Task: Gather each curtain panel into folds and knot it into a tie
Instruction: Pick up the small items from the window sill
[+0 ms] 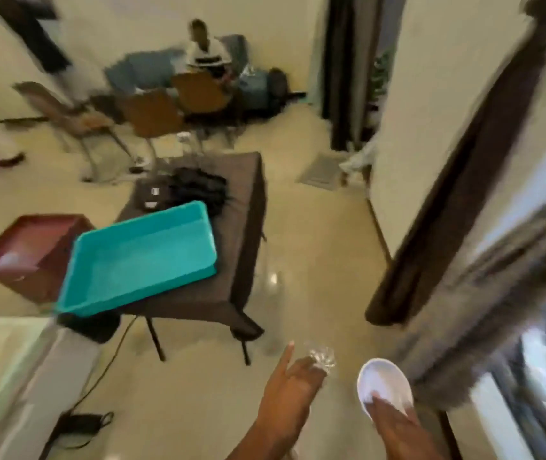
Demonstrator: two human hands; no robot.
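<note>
Head view, blurred. L hand (293, 385), index finger raised, w/ clear crinkled item (323, 356) at fingers (305, 365); R hand (398, 426) holds white round dish (383, 380). At right, grey curtain (497, 310); teal tray (138, 257) on dark table (245, 210).

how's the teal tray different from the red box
The tray is teal; the box is dark red. The tray lies on the table and overhangs its edge; the box sits on the floor to the table's left. The tray looks shallower than the box. Both are rectangular and open on top.
</note>
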